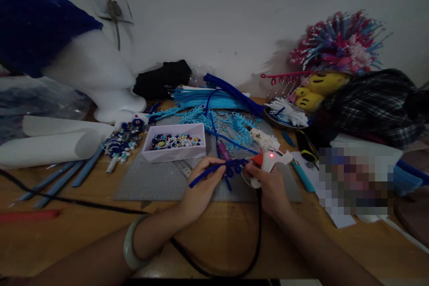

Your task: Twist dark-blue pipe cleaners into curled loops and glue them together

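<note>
My left hand [205, 184] pinches a dark blue pipe-cleaner strip [209, 173] between thumb and fingers. Small curled loops [233, 170] hang from the strip's right part. My right hand [271, 184] is closed around the handle of a white hot glue gun [275, 159] with an orange front and a lit red light. Its fingertips are at the right end of the strip; whether they also grip it I cannot tell. The gun's nozzle is hidden behind the strip and fingers. Just behind the strip lies a purple tool [223, 149].
A white box of beads [174, 159] stands on a grey cutting mat [144, 185]. Light blue pipe-cleaner pieces [236, 127] lie behind it. A foam head [97, 69] is at the left. The gun's black cord [258, 232] loops across the front. Pliers [306, 147] lie at the right.
</note>
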`<move>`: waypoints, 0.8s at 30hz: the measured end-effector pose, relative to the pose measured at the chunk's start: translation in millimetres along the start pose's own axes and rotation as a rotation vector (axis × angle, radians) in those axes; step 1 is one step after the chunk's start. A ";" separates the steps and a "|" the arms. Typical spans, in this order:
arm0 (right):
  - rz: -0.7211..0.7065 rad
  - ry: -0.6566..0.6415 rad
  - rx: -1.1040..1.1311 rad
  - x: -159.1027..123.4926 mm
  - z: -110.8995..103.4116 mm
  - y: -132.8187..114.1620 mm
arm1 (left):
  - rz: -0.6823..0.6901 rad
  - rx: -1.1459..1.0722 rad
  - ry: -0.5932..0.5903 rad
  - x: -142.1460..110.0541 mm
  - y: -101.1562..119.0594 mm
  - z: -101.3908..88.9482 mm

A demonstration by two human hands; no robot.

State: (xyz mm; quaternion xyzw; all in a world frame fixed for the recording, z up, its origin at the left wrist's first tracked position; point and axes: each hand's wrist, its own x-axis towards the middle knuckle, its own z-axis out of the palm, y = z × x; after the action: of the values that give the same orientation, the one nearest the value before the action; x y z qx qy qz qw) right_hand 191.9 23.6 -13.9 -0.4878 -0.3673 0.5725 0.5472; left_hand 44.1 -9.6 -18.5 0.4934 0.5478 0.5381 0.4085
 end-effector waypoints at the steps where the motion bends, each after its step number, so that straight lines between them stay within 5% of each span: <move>1: -0.006 0.008 -0.014 0.1 0.0 -0.8 | 0.002 -0.017 -0.032 -0.1 -0.5 -0.3; 5: -0.040 0.058 -0.071 3.4 -3.8 -2.9 | -0.022 -0.117 -0.182 1.2 -1.6 -2.3; 10: -0.086 0.082 -0.116 10.6 -10.1 -3.8 | -0.251 -0.444 -0.314 6.1 -4.7 -1.7; 14: -0.085 0.066 -0.145 11.0 -10.3 -5.3 | -0.374 -0.535 -0.243 7.4 -7.1 1.4; 19: -0.036 -0.011 -0.201 6.3 -8.2 -8.1 | -0.305 -0.366 -0.159 7.7 -9.2 3.0; 24: -0.013 0.047 -0.154 5.2 -6.2 -6.3 | -0.328 -0.457 -0.119 8.3 -7.8 3.1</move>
State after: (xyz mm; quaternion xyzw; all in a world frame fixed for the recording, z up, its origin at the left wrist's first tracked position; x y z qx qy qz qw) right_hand 200.0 28.8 -10.2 -0.5392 -0.4005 0.5272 0.5204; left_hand 44.9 -0.3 -25.8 0.3242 0.4601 0.5441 0.6222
